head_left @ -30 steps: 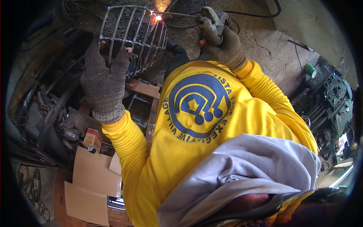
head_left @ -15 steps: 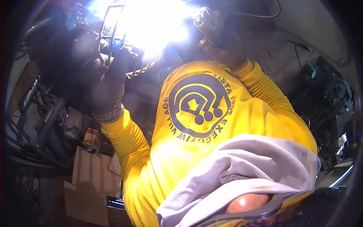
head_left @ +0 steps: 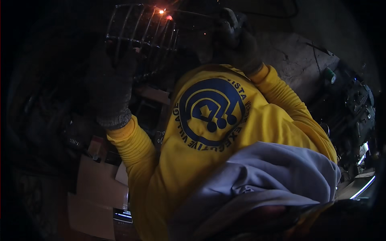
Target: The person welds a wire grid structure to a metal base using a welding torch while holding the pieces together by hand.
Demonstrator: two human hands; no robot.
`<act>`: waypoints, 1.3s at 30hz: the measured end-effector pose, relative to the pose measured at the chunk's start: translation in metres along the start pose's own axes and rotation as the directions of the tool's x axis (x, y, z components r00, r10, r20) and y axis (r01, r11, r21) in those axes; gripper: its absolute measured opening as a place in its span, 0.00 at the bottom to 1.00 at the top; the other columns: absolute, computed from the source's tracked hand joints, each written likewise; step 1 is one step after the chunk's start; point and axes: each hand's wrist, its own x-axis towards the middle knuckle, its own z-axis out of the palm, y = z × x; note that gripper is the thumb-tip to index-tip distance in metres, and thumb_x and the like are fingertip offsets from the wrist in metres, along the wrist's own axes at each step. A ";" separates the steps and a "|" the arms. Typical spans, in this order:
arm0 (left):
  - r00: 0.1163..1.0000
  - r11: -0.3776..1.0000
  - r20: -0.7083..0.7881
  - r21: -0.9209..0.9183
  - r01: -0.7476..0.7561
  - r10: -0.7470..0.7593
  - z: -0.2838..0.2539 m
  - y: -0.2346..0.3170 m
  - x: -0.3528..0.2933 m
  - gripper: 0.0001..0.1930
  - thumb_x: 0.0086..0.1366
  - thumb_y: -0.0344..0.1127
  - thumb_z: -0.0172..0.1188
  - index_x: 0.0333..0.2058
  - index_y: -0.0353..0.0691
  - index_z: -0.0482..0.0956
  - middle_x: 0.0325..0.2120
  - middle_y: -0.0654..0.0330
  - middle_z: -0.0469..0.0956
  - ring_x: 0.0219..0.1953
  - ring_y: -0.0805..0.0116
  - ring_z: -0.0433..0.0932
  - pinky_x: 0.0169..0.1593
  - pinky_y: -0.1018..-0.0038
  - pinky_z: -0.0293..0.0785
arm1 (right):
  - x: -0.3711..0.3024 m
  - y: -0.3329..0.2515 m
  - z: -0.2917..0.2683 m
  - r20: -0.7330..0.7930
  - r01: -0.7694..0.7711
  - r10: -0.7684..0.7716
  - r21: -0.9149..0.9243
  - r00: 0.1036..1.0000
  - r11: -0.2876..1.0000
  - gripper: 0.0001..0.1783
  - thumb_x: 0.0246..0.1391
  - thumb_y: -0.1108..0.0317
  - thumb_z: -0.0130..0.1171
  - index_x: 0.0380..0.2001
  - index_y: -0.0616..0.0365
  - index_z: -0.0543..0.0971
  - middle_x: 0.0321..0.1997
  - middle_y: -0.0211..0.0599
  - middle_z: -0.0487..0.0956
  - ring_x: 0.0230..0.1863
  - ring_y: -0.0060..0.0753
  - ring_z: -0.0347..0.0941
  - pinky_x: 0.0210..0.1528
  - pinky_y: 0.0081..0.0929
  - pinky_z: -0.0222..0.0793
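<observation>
A metal wire rack with curved parallel bars (head_left: 140, 41) is at the upper left. My left hand (head_left: 114, 76), in a dark knit glove, is closed at its near left side, gripping the bars; the fingers are mostly lost in shadow. Two small orange-red spots glow at the rack's far right. From beside them a thin welding rod (head_left: 193, 13) runs right to my gloved right hand (head_left: 237, 42), which is closed around its end. Darkness hides whether a holder lies inside that grip.
A dark cable (head_left: 287, 16) curves at the upper right. Cardboard (head_left: 100, 180) and a small red box (head_left: 97, 148) lie at the lower left. Cluttered metal parts (head_left: 358, 108) and a green cylinder (head_left: 330, 75) are at the right. A grey cloth (head_left: 277, 168) drapes over my yellow shirt.
The blinding white arc light has gone out, leaving the scene dark with small glowing spots. The rack's bars and the rod now show. Both hands stay in nearly the same places.
</observation>
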 end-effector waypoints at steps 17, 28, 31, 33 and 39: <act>0.990 0.964 0.064 -0.227 0.136 -0.125 0.002 -0.002 -0.014 0.22 0.62 0.36 0.65 0.51 0.31 0.74 0.40 0.51 0.81 0.39 0.60 0.83 0.44 0.68 0.79 | -0.003 0.012 0.004 -0.048 0.194 -0.259 -0.533 0.965 0.824 0.27 0.43 0.53 0.74 0.44 0.56 0.78 0.36 0.44 0.82 0.38 0.49 0.81 0.41 0.35 0.78; 0.998 0.996 -0.058 -0.087 0.005 -0.010 0.005 -0.007 -0.014 0.21 0.63 0.34 0.65 0.53 0.37 0.74 0.44 0.52 0.78 0.43 0.58 0.80 0.45 0.66 0.79 | 0.002 0.001 0.002 -0.035 0.127 -0.140 -0.245 0.990 0.961 0.26 0.47 0.69 0.67 0.52 0.54 0.75 0.45 0.40 0.76 0.43 0.39 0.74 0.47 0.30 0.73; 0.997 0.999 -0.069 -0.034 -0.035 0.033 0.008 -0.007 -0.013 0.21 0.63 0.34 0.64 0.54 0.39 0.74 0.45 0.52 0.78 0.44 0.57 0.80 0.45 0.66 0.79 | 0.002 0.004 0.001 -0.010 0.162 -0.170 -0.255 0.985 0.953 0.24 0.48 0.65 0.70 0.48 0.56 0.76 0.38 0.37 0.78 0.38 0.37 0.77 0.43 0.28 0.75; 0.996 0.998 -0.068 0.003 -0.064 0.064 0.008 -0.010 -0.013 0.21 0.63 0.34 0.64 0.54 0.41 0.74 0.45 0.52 0.77 0.45 0.57 0.79 0.45 0.65 0.79 | -0.001 0.006 0.002 -0.034 0.139 -0.155 -0.284 0.987 0.948 0.23 0.49 0.62 0.70 0.47 0.56 0.76 0.36 0.36 0.79 0.37 0.36 0.79 0.41 0.27 0.76; 0.992 0.989 -0.036 0.089 -0.119 0.123 0.003 -0.008 -0.013 0.22 0.63 0.33 0.64 0.56 0.44 0.73 0.48 0.52 0.76 0.48 0.55 0.78 0.46 0.65 0.79 | -0.008 0.000 0.003 -0.061 0.195 -0.205 -0.141 0.977 0.971 0.20 0.53 0.68 0.65 0.51 0.53 0.77 0.54 0.42 0.75 0.51 0.40 0.74 0.52 0.33 0.73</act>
